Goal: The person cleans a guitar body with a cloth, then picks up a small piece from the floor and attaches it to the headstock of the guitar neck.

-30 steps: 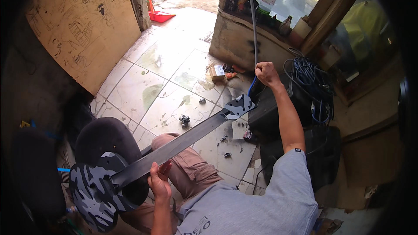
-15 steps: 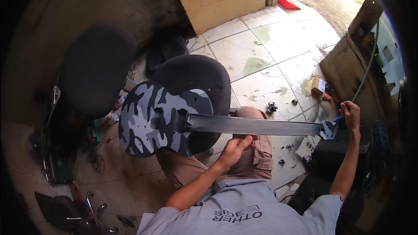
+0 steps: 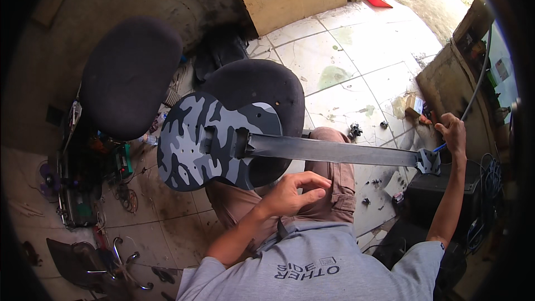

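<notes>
An electric guitar body (image 3: pixel 189 139) in grey and black camouflage paint rests partly on a black padded chair seat (image 3: pixel 290 89) and reaches toward my lap. Its bare dark neck (image 3: pixel 334 150) runs right to a camouflage headstock (image 3: pixel 428 163). Just below the neck, above my thigh, my left hand (image 3: pixel 294 194) is apart from the guitar, fingers loosely bent and holding nothing. My right hand (image 3: pixel 452 132) is closed beside the headstock. From it a thin blue piece (image 3: pixel 439 147) reaches down to the headstock; its kind is hidden.
A dark chair backrest (image 3: pixel 132 78) stands at left. Several small black parts (image 3: pixel 355 130) lie on the tiled floor (image 3: pixel 373 92). A black box (image 3: pixel 443 187) sits under the headstock at right, with coiled cables (image 3: pixel 485 189) beside it. A grey hose (image 3: pixel 480 78) hangs near my right hand.
My left hand has come away from under the neck, back toward my body, with its fingers loosened. My right hand stays by the headstock. The whole view has shifted slightly.
</notes>
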Tool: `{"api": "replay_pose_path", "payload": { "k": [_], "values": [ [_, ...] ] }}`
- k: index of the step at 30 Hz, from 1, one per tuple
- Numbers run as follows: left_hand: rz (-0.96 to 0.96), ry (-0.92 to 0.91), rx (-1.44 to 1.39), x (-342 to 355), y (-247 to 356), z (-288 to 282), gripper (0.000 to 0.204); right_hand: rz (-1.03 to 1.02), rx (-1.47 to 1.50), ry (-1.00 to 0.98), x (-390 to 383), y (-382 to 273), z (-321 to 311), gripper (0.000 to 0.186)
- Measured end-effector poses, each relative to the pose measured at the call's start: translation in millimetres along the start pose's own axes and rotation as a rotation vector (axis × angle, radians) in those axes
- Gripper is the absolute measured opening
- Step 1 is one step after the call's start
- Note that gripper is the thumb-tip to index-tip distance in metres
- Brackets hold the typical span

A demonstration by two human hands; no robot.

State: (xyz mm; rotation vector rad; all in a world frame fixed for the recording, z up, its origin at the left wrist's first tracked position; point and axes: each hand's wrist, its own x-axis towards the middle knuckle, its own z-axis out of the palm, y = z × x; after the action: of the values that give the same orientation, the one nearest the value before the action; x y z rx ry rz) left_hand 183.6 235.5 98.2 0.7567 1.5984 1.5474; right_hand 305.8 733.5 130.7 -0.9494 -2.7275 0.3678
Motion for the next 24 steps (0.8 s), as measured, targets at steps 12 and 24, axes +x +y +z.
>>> {"api": "replay_pose_path", "payload": {
  "k": [12, 24],
  "values": [
    [0.393, 0.108, 1.090, 48, 32, -32, 0.065, 0.120, -0.361, 0.048, 0, -1, -9, 0.018],
    [0.253, -0.257, 1.133, 112, 13, -44, 0.067, -0.074, 0.855, -0.068, -104, -62, -48, 0.031]
  ]
}}
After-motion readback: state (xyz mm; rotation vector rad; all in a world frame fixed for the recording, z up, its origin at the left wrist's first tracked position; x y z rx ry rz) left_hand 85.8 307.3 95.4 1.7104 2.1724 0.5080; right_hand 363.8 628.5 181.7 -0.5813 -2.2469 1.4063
